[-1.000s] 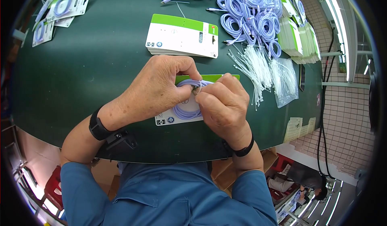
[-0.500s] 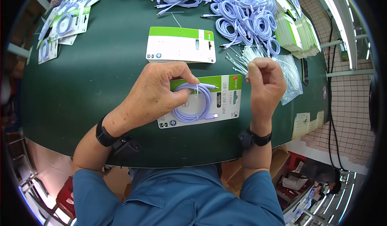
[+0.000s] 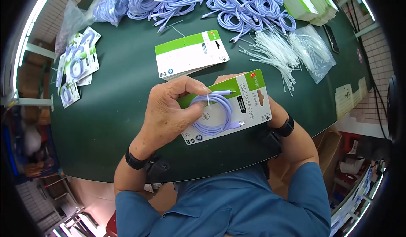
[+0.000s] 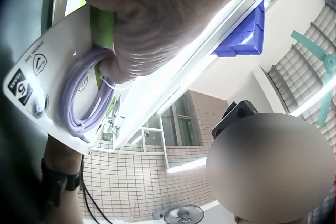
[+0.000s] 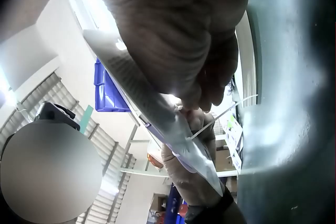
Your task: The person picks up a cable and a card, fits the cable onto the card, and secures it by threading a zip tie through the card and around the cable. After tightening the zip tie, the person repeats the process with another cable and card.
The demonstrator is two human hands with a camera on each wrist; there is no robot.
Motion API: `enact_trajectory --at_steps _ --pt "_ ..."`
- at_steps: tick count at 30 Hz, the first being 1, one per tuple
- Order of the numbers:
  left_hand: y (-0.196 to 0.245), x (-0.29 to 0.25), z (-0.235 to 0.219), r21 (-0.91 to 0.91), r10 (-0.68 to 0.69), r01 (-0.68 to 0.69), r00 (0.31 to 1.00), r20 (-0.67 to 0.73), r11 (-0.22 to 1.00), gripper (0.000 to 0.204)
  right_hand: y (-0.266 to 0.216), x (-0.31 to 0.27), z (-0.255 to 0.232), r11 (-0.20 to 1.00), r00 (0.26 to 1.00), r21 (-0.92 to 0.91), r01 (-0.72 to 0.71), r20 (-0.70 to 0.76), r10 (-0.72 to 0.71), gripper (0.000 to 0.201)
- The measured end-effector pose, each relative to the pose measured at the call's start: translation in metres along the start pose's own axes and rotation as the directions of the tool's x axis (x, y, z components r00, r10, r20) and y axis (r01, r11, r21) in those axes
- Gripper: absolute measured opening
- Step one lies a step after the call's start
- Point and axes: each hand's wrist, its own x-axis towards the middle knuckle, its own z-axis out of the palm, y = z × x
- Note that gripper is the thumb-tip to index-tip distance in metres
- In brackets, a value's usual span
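A white and green printed card (image 3: 254,94) is held up tilted over the table, a coiled lavender USB-C cable (image 3: 229,110) on its front. My left hand (image 3: 169,106) pinches the coil and the card's left side with thumb and forefinger. Beside those fingertips a white cable tie (image 3: 208,100) loops around the coil. Behind the card is my right hand (image 3: 277,113), mostly hidden in the head view. In the right wrist view its fingers (image 5: 212,85) are at the card's back, near a cable tie tail (image 5: 226,112) sticking out; their grip I cannot tell.
A stack of cards (image 3: 186,59) lies just beyond my hands. Loose cable ties (image 3: 277,53) and a clear bag of ties (image 3: 317,59) are to the right. Coiled cables (image 3: 237,9) cover the back; carded cables (image 3: 77,68) lie at the left. More stacked cards (image 3: 302,4) stand back right.
My right hand has moved from the coil out to the right, raised, and then in behind the card. The card is now lifted and tilted, with my left hand still pinching the coil.
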Motion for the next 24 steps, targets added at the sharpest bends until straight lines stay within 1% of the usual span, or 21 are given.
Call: enact_trajectory --at_steps 1,2,5,6,7,8,9,10,11,13,14,15,17,18,19,21,23,24 --pt "-0.001 0.000 0.000 -0.003 0.004 -0.004 1.000 -0.003 1.000 0.019 0.000 -0.002 0.002 0.997 0.998 0.075 -0.033 -0.052 0.037 0.045" --pt "-0.001 0.000 0.000 -0.007 0.008 -0.008 1.000 -0.008 1.000 0.019 0.001 -0.001 0.000 0.996 0.998 0.086 -0.024 -0.056 0.029 0.045" --pt "-0.003 0.000 0.002 -0.014 -0.002 0.002 1.000 0.004 1.000 0.019 0.003 0.010 -0.012 0.998 0.990 0.017 -0.059 0.126 0.056 0.035" --pt "-0.003 0.000 0.002 -0.025 -0.005 0.005 1.000 0.006 1.000 0.019 0.002 0.012 -0.014 0.998 0.991 0.026 -0.050 0.125 0.047 0.035" --pt "-0.003 0.000 0.003 -0.013 -0.009 0.009 1.000 0.010 1.000 0.019 -0.001 0.014 -0.016 0.992 0.989 -0.127 0.010 0.146 0.009 0.031" --pt "-0.003 0.000 0.003 -0.014 -0.013 0.013 1.000 0.014 1.000 0.019 -0.004 0.016 -0.018 0.958 0.985 -0.277 0.073 0.171 -0.026 0.027" --pt "-0.003 0.000 0.004 -0.016 -0.017 0.018 1.000 0.018 1.000 0.019 -0.004 0.017 -0.020 0.898 0.978 -0.418 0.135 0.200 -0.054 0.024" --pt "-0.004 0.000 0.005 -0.018 -0.022 0.023 0.999 0.023 1.000 0.019 -0.002 0.016 -0.021 0.901 0.978 -0.410 0.140 0.198 -0.062 0.024" --pt "-0.004 0.000 0.005 -0.009 -0.027 0.027 0.999 0.025 1.000 0.019 0.000 0.016 -0.022 0.878 0.979 -0.453 0.158 0.188 -0.079 0.023" --pt "-0.005 0.000 0.006 0.009 0.014 -0.014 0.999 0.042 1.000 0.019 0.004 0.018 -0.019 0.824 0.979 -0.535 0.188 0.169 -0.114 0.022" --pt "-0.006 0.000 0.006 0.018 0.032 -0.033 0.998 0.051 0.999 0.019 0.005 0.019 -0.019 0.829 0.979 -0.526 0.191 0.168 -0.119 0.022" --pt "-0.007 0.000 0.006 0.027 0.025 -0.026 0.998 0.052 0.999 0.019 0.002 0.020 -0.020 0.761 0.967 -0.599 0.251 0.182 -0.176 0.022" --pt "-0.010 0.001 0.005 0.121 0.078 -0.089 0.992 0.097 0.989 0.023 -0.008 0.026 -0.017 0.593 0.934 -0.725 0.350 0.221 -0.281 0.022" --pt "-0.010 0.001 0.005 0.163 0.103 -0.123 0.987 0.123 0.979 0.025 -0.008 0.027 -0.017 0.599 0.934 -0.720 0.350 0.218 -0.284 0.022" --pt "-0.009 0.001 0.006 0.166 0.099 -0.119 0.987 0.125 0.979 0.025 -0.008 0.028 -0.020 0.573 0.937 -0.748 0.335 0.200 -0.287 0.019" --pt "-0.005 0.003 0.008 0.206 0.089 -0.121 0.983 0.159 0.971 0.033 -0.009 0.029 -0.024 0.517 0.942 -0.801 0.300 0.165 -0.292 0.019" --pt "-0.004 0.004 0.008 0.225 0.082 -0.122 0.980 0.180 0.967 0.037 -0.011 0.029 -0.023 0.505 0.937 -0.805 0.310 0.168 -0.308 0.019" --pt "-0.005 0.005 0.006 0.247 0.104 -0.156 0.972 0.210 0.956 0.040 -0.012 0.030 -0.022 0.492 0.930 -0.809 0.322 0.175 -0.322 0.019"
